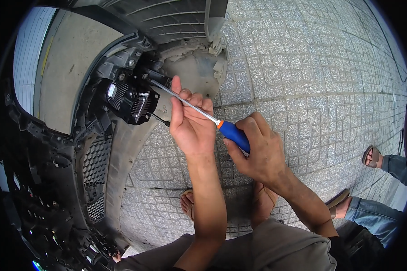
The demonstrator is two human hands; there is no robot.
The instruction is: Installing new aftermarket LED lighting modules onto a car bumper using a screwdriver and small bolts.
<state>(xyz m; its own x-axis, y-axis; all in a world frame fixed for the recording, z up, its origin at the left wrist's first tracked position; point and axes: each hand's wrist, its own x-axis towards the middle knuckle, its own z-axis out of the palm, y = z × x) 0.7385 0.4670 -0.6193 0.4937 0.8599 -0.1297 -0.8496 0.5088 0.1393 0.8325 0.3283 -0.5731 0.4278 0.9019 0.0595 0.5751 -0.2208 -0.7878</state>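
Observation:
A screwdriver with a blue-and-orange handle (pixel 232 136) slants up-left, its tip at a fastener (pixel 146 77) beside a black finned lamp housing (pixel 126 103) on a dark vehicle part. My right hand (pixel 260 153) is closed around the handle. My left hand (pixel 192 122), palm up, has curled fingers around the metal shaft, with the forefinger raised near it. A short black cable (pixel 160 118) runs from the housing toward my left hand. The shaft's exact contact with those fingers is partly unclear.
Black bumper trim with honeycomb grille (pixel 96 162) fills the left. A dark slatted panel (pixel 158 18) is at the top, patterned paving (pixel 316 67) to the right. My sandaled feet (pixel 187 203) are below. Another person's sandaled feet (pixel 373 156) and jeans (pixel 371 217) are at right.

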